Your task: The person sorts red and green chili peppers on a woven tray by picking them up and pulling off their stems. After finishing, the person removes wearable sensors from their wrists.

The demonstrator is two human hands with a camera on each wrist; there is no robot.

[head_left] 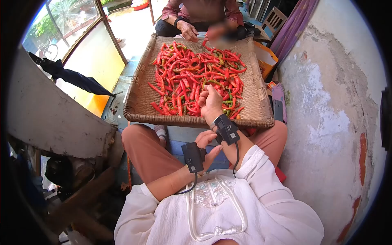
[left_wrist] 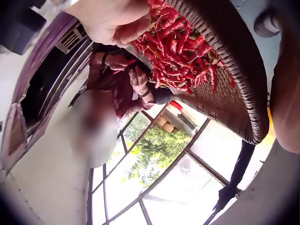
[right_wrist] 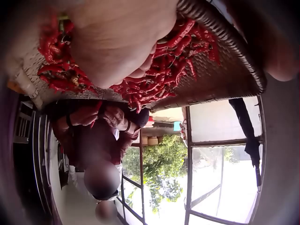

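Observation:
A wide woven tray [head_left: 196, 119] rests across my knees, heaped with red chilies [head_left: 192, 77] and a few green ones. My right hand [head_left: 210, 102] reaches over the tray's near edge with its fingers curled, pinching a chili at the edge of the pile. From below, the right wrist view shows that hand [right_wrist: 117, 42] bunched against the chilies [right_wrist: 164, 70]. My left hand [head_left: 209, 147] hangs under the tray rim above my lap, fingers relaxed and holding nothing. The left wrist view looks up at the tray's underside [left_wrist: 234, 93] and the chilies [left_wrist: 178, 47].
Another person [head_left: 196, 12] sits across the tray, with a hand [head_left: 188, 30] at its far edge. A rough plaster wall [head_left: 326, 102] stands close on my right. A folded dark umbrella [head_left: 77, 79] leans by the glass door on the left. An orange box [head_left: 265, 61] sits beyond the tray.

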